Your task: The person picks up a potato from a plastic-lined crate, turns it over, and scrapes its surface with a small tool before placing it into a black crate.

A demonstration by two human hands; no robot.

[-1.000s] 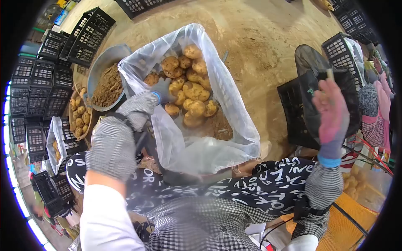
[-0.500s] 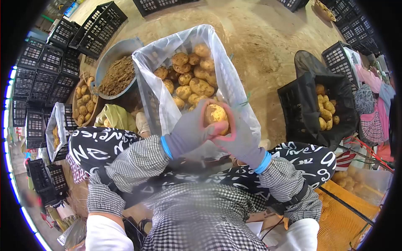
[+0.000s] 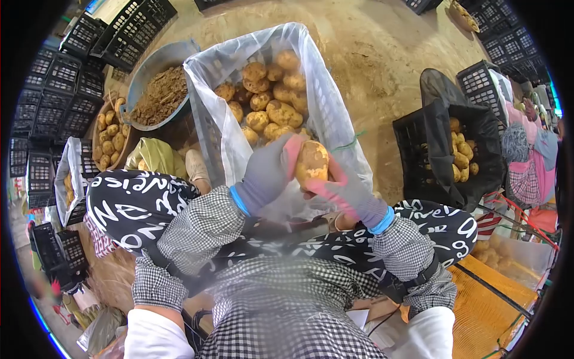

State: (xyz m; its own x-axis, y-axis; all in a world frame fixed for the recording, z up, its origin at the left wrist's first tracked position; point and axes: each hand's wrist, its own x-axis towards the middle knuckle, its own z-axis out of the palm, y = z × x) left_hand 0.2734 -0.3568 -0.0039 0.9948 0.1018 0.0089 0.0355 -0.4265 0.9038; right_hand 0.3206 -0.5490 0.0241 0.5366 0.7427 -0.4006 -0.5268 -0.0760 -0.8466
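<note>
Both gloved hands hold one yellow potato (image 3: pixel 311 163) in front of me, above my lap. My left hand (image 3: pixel 272 170) in a grey glove grips its left side. My right hand (image 3: pixel 342 188) in a grey and pink glove grips its right side and underside. Just beyond them stands a crate lined with a clear plastic bag (image 3: pixel 326 107) that holds several potatoes (image 3: pixel 268 103).
A black-lined crate (image 3: pixel 424 155) with potatoes stands to the right. A metal basin of soil (image 3: pixel 156 93) and a basket of potatoes (image 3: pixel 110 134) lie left. Empty black crates (image 3: pixel 57 96) are stacked far left. An orange mesh bag (image 3: pixel 493 293) lies at lower right.
My left hand left the bagged crate with a potato and my right hand came down from the right; both now hold the potato, which has turned more upright.
</note>
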